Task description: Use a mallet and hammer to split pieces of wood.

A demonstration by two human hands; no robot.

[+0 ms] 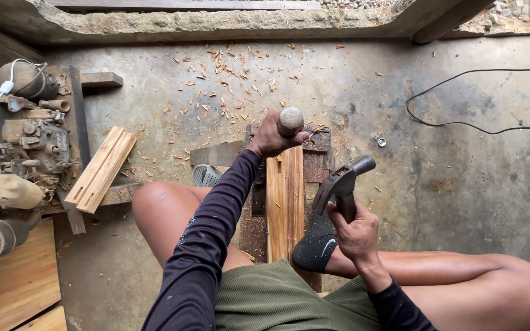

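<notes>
Head view, looking down over the person's lap: the landmark is the long wooden workpiece (285,205), a reddish plank piece that lies lengthwise between the knees on a dark wooden block (319,160) set on the concrete floor (461,184). At the far end of the workpiece the left hand (272,136) is clenched around a chisel handle (290,121), whose rounded grey butt shows above the fist; the blade below is hidden by the hand, so where it meets the wood cannot be told. Just right of the workpiece the right hand (356,232) grasps the shaft of a claw hammer (342,182), its steel head tilted up and raised clear of the chisel handle, apart from it. A foot in a dark sock (317,248) rests against the workpiece's right side, near the hammer hand. Both arms wear dark long sleeves, and green shorts (277,297) fill the near edge below the workpiece.

Beyond the workpiece's far end, wood chips (234,79) lie scattered over the floor. Well to its left, a second slotted wooden piece (100,170) leans at a slant beside a dusty old machine (29,135). Near the lower left lies a pale board (13,276). Well to the right of the workpiece a black cable (461,125) curls across the floor, with a small metal ring (381,141) between it and the block.
</notes>
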